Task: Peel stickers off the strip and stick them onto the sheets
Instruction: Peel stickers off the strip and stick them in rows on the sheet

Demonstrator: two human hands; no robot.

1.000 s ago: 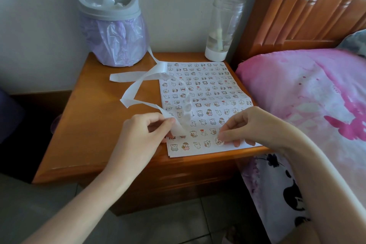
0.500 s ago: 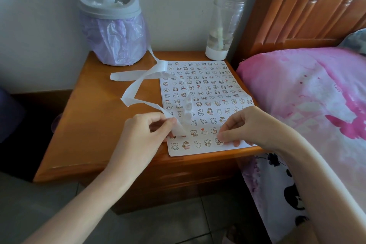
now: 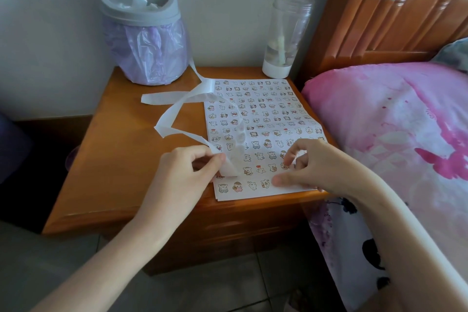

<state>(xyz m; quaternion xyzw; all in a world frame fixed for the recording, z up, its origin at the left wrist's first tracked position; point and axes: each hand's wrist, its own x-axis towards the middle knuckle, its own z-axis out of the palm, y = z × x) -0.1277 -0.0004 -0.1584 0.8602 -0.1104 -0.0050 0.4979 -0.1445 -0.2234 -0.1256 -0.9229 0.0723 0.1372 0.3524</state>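
At the near edge of a wooden nightstand (image 3: 109,164), the left hand (image 3: 182,175) pinches the end of a white strip (image 3: 174,114) between thumb and forefinger, with the other fingers curled under. Just beside it, the right hand (image 3: 314,167) rests on a paper sheet (image 3: 268,109). Its bent forefinger touches a sticker near the front, and its thumb lies flat on the row below, apart from the forefinger. Whether anything is held under the fingers cannot be told. The strip curls up from the pinch, loops over the sheet's left side and trails back toward a grey bin (image 3: 141,15) lined with a lilac bag, at the back left corner. Rows of tiny cartoon animal stickers cover the sheet, too small to show any lettering. A clear bottle (image 3: 286,33) with a white base and a straw stands behind the sheet. A pink patterned bed cover (image 3: 395,119) and a wooden headboard (image 3: 395,2) lie to the right.
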